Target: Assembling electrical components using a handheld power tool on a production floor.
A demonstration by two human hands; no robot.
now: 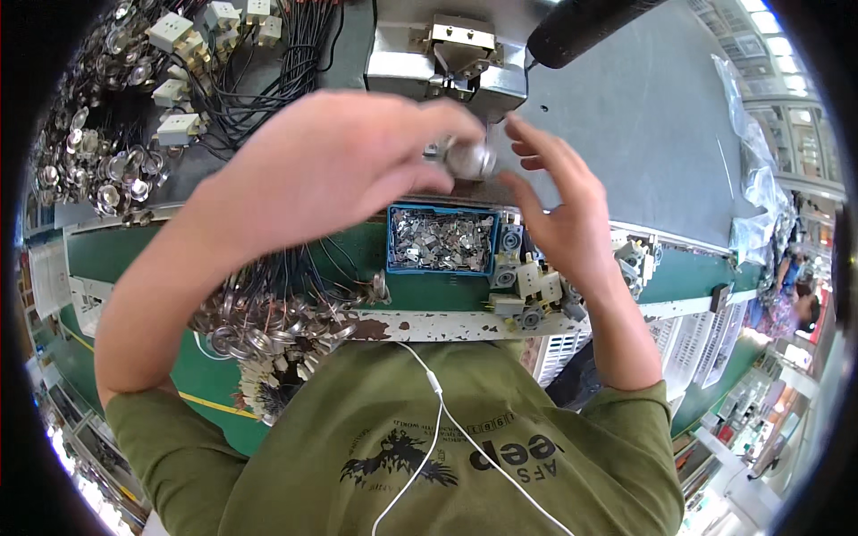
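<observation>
My left hand (pixel 353 152), smeared by motion, reaches across the bench with its thumb and fingers curved about a small round silver metal part (pixel 471 161). That part is blurred too, so its exact kind cannot be read. Just right of it, my right hand (pixel 567 201) stands with thumb and fingers apart, nothing between them. Beyond both hands is a metal press fixture (pixel 463 58) on the grey bench top. Below them sits a blue tray (pixel 391 241) filled with small metal terminals.
White connector blocks (pixel 529 281) are piled right of the tray. Bundles of black wires (pixel 308 45) with round metal caps (pixel 121 170) cover the left side. More capped wires (pixel 268 322) hang near the front edge. A black cylinder (pixel 581 31) juts in above; clear plastic (pixel 755 170) lies far right.
</observation>
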